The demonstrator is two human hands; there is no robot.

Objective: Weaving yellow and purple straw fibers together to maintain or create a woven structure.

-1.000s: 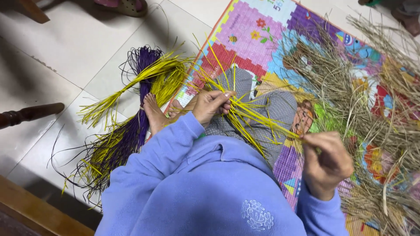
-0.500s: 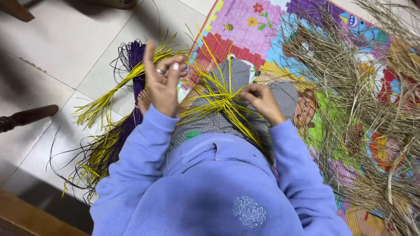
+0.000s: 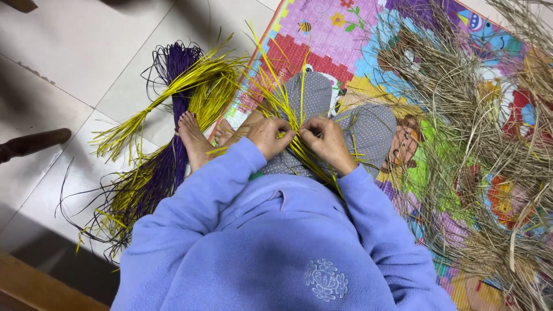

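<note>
Yellow strands point(image 3: 291, 115) fan upward from the lap, gripped at their crossing point by both hands. The left hand point(image 3: 269, 136) is closed on the strands with fingers curled; the right hand point(image 3: 327, 141) is closed on the same strands, its knuckles just beside the left's. Both hands rest above grey dotted knees point(image 3: 345, 115).

Open white floor tiles point(image 3: 69, 69) lie to the left; the edge of the patterned play mat point(image 3: 345, 34) runs diagonally beside the bare foot point(image 3: 193, 141).

The fingertips are hidden behind the strands, so the exact weave cannot be read. The dry straw pile point(image 3: 484, 126) is cut off at the right border.

Count: two hands, one visible foot, one purple bundle point(image 3: 173, 155), one loose yellow bundle point(image 3: 196, 86) crossing it.
</note>
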